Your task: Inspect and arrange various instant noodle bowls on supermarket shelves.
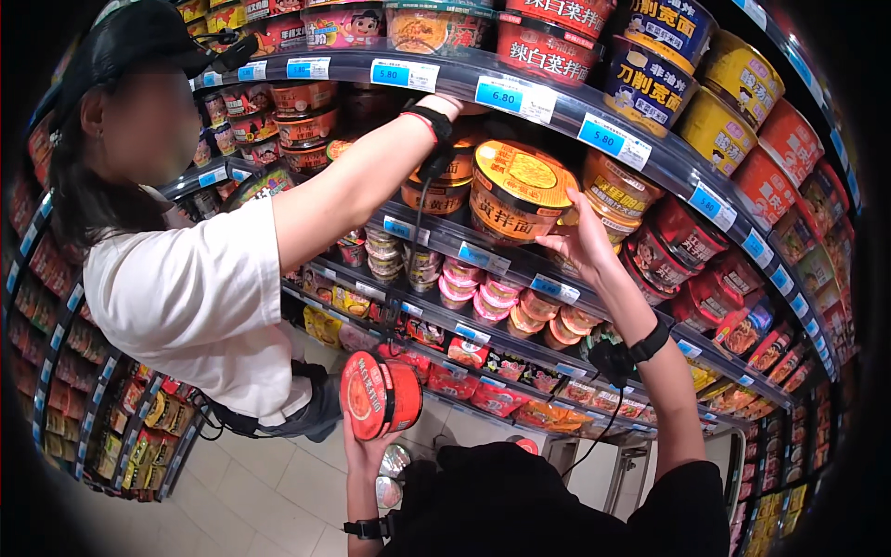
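My left hand (365, 453) grips a red instant noodle bowl (379, 395) low in front of me, its round lid tilted toward the left. My right hand (587, 234) reaches up to the shelf and has its fingers and thumb around the right side of an orange instant noodle bowl (520, 192) with a yellow lid. That bowl is tilted at the shelf's front edge. Just left of it stand similar orange bowls (436, 197), and stacked brown and yellow bowls (613, 200) are close to the right of my hand.
At the left, a person in a white shirt (195, 288) stretches an arm (362, 190) across to the shelf, the hand partly hidden behind the price rail (455, 84). Lower shelves hold pink cups (492, 302) and packets. A metal-framed cart (617, 469) stands at lower right on the tiled floor (269, 492).
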A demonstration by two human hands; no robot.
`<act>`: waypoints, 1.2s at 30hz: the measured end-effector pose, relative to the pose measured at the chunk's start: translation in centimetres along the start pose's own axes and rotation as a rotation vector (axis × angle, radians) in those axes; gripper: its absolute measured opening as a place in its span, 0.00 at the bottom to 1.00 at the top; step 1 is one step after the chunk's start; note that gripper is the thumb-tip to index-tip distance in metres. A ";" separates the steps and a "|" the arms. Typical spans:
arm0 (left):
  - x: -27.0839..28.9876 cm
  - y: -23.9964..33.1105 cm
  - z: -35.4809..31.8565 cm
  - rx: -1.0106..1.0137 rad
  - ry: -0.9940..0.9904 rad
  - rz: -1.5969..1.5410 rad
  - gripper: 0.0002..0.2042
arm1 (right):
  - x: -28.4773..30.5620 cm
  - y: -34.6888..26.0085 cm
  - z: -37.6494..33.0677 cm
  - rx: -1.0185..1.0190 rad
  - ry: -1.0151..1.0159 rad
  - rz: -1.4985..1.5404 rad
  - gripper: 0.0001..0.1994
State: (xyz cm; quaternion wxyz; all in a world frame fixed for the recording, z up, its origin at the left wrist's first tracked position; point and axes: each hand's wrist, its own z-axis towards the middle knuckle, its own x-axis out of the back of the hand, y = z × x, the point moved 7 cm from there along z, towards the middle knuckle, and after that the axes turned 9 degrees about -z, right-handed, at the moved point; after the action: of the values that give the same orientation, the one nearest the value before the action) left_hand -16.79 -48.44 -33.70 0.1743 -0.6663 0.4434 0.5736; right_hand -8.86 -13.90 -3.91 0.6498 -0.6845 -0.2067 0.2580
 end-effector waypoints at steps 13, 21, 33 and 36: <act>-0.8 -2.9 3.0 0.149 -0.005 0.129 0.29 | 3.9 3.1 -7.2 -0.150 -0.042 0.020 0.21; -3.1 -6.5 4.5 0.293 -0.074 0.222 0.31 | 6.2 3.1 -10.1 -0.144 -0.024 0.032 0.20; -2.1 -6.9 4.3 0.281 -0.037 0.174 0.30 | 7.4 3.4 -10.0 -0.143 -0.036 0.047 0.20; -0.6 -6.4 4.4 0.238 0.005 0.198 0.30 | 6.7 3.5 -9.3 -0.128 -0.080 0.059 0.20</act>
State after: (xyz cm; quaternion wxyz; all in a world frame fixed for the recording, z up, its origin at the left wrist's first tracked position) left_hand -14.43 -41.43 -36.11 0.1938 -0.5953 0.5722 0.5298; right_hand 1.97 -17.25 -7.75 0.5881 -0.7194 -0.2286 0.2905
